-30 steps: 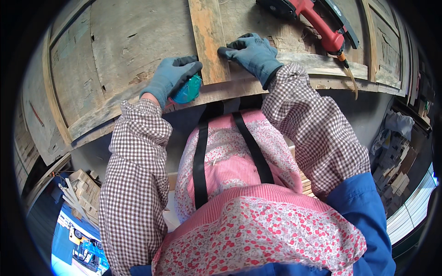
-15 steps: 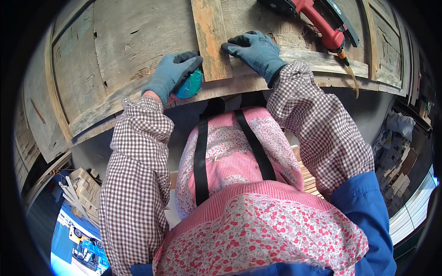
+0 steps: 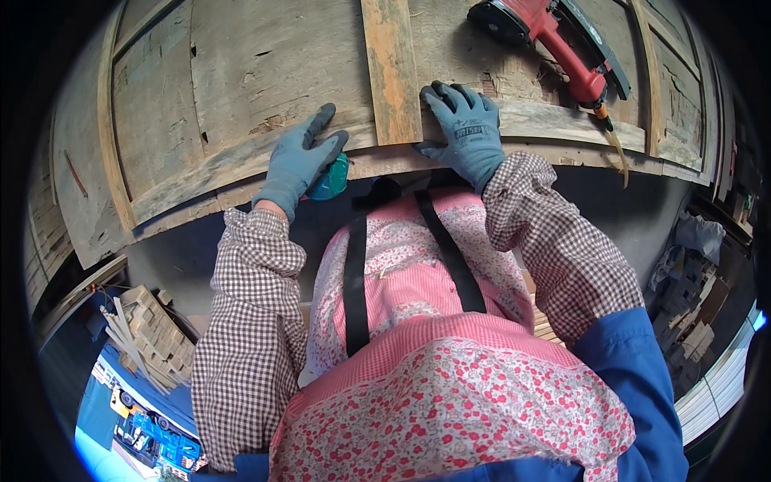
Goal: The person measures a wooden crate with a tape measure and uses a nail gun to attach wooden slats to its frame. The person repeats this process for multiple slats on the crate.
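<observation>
My left hand (image 3: 299, 165), in a blue-grey glove with dark fingertips, is at the front edge of a wooden panel (image 3: 265, 72). Its index finger and thumb are stretched apart, while a rounded teal-green thing (image 3: 331, 180) sits in the palm under the hidden lower fingers; its kind is unclear. A thin wooden slat (image 3: 393, 76) with orange-brown stains lies across the panel, between my hands. My right hand (image 3: 467, 132), gloved alike, rests beside the slat's right edge with fingers apart. Its thumb reaches toward the slat's near end.
A red and black nail gun (image 3: 566, 60) lies on the panel at the right, its hose (image 3: 618, 153) hanging over the front edge. Wooden battens (image 3: 116, 128) frame the panel. Wood offcuts (image 3: 152, 333) are piled at lower left, with more scrap wood (image 3: 699, 313) at the right.
Both hands have drawn back toward the panel's front edge, the teal-green thing moving with the left one. My left index finger and thumb have spread. The view has shifted slightly.
</observation>
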Available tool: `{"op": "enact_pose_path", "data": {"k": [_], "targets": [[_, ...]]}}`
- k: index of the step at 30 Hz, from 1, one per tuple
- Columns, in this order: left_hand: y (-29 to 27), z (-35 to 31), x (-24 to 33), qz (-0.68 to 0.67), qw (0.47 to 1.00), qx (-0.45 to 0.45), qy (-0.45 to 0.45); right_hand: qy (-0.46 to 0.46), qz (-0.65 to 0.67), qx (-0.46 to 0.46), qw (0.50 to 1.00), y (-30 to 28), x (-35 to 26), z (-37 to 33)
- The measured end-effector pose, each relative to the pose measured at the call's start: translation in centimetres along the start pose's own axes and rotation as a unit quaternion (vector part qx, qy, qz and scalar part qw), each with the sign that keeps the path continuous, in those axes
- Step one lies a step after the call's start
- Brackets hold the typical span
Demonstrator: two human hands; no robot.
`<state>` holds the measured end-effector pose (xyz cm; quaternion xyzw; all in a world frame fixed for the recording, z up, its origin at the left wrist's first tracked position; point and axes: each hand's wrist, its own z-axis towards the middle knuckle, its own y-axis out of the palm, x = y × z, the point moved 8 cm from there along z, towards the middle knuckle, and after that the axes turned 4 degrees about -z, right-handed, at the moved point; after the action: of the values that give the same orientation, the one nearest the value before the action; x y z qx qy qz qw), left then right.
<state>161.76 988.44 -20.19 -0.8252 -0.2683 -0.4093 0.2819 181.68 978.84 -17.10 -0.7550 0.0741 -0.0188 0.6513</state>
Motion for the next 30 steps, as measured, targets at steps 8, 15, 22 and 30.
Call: {"op": "enact_pose_path", "data": {"k": [8,15,22,30], "targets": [[2.9,3.0,0.8,0.046,0.996,-0.056,-0.052,0.003,0.022,0.008,1.000,0.0,0.1,0.0],[3.7,4.1,0.7,0.035,0.995,-0.057,-0.074,0.012,0.021,0.005,1.000,0.7,0.4,0.1],[3.8,3.9,0.8,0.053,0.994,-0.055,-0.073,0.019,0.046,0.006,0.999,0.4,0.4,0.1],[3.7,4.8,1.3,-0.052,0.983,-0.120,-0.129,0.030,0.057,0.000,0.998,0.2,0.6,0.0]]}}
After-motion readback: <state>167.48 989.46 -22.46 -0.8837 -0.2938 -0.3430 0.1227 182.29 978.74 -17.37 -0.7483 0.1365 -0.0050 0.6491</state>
